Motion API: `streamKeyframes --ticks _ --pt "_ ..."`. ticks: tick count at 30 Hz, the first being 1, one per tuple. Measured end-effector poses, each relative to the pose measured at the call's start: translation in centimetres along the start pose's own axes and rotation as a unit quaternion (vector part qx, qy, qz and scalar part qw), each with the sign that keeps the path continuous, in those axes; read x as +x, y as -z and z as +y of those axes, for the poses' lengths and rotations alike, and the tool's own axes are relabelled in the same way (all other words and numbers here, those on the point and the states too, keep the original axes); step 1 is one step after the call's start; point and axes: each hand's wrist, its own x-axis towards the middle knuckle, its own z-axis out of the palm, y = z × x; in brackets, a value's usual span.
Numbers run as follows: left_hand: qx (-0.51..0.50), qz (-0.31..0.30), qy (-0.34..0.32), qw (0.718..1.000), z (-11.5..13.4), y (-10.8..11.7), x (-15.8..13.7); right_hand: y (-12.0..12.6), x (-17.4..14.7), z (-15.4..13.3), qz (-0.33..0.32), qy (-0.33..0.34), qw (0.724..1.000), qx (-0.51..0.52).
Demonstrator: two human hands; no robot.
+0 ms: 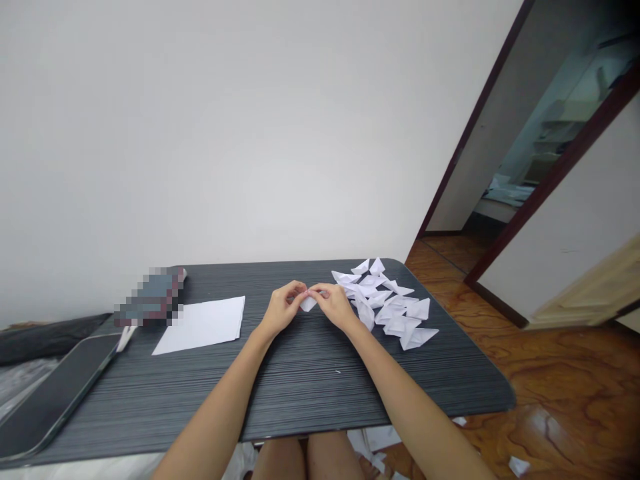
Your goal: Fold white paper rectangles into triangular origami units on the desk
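Note:
Over the middle of the dark table, my left hand and my right hand meet at the fingertips. Both pinch a small folded piece of white paper, whose upper part is hidden by my fingers. Just right of my right hand lies a pile of folded paper boats, several of them overlapping. To the left of my left hand is a short stack of flat white paper sheets.
The dark ribbed table stands against a white wall. A phone lies at its left edge, near a blurred-out object. Paper scraps lie on the wooden floor. A doorway opens at the right.

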Motion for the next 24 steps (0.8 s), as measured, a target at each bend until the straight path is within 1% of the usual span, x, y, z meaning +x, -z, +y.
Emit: streamKeyframes --ticks 5,8,13,16,17,19,22,24 --pt "0.025 0.018 0.002 1.000 -0.4 -0.1 0.0 0.1 -0.2 -0.3 -0.012 -0.022 1.000 0.000" --pt "0.036 0.030 0.000 0.999 -0.5 0.0 0.0 0.2 -0.2 -0.3 -0.006 -0.032 0.999 0.004" --pt "0.003 0.054 -0.003 0.999 -0.5 0.1 0.0 0.3 0.0 0.1 0.019 -0.052 0.997 0.047" --pt "-0.012 0.052 -0.009 0.999 -0.5 0.2 0.0 0.5 0.1 0.1 0.036 -0.054 0.996 0.054" --pt "-0.011 0.044 -0.011 0.999 -0.5 0.3 0.1 0.5 0.0 0.1 0.039 -0.047 0.997 0.043" --pt "0.009 0.008 -0.017 1.000 -0.4 0.7 0.0 0.7 -0.1 -0.1 0.031 -0.018 0.999 0.004" --pt "0.075 -0.055 -0.048 0.995 0.2 1.5 -0.1 1.1 -0.2 -0.4 0.009 0.030 0.999 -0.045" --pt "0.113 -0.080 -0.072 0.988 0.6 2.1 -0.3 1.3 -0.2 -0.4 -0.002 0.049 0.997 -0.061"
